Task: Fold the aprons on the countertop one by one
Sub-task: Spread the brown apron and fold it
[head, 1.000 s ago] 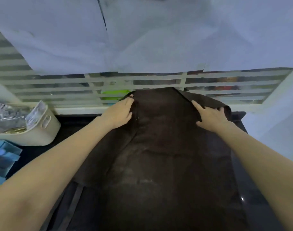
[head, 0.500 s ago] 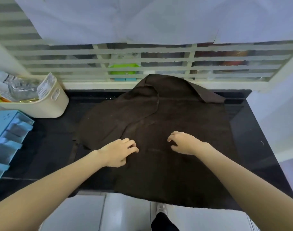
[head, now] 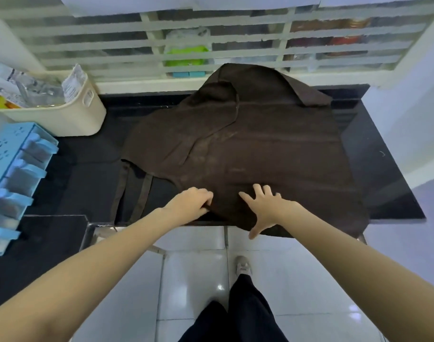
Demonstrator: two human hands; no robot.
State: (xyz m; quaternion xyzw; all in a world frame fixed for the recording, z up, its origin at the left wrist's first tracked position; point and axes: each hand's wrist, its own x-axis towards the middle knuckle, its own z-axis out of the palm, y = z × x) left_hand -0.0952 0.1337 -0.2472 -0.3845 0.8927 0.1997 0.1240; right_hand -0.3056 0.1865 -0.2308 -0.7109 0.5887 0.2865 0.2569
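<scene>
While the brown apron is lying spread across the dark worktop, its near hem hanging just over the front edge, the left hand is curling its fingers into the cloth at the near left corner and the right hand is resting on it with fingers spread. Both are working at the near edge, likely gathering it for the first fold. Doing it well probably means gripping both corners evenly, lifting them together, and laying the hem square toward the window side. Two straps are trailing on the left and could be tucked in first.
</scene>
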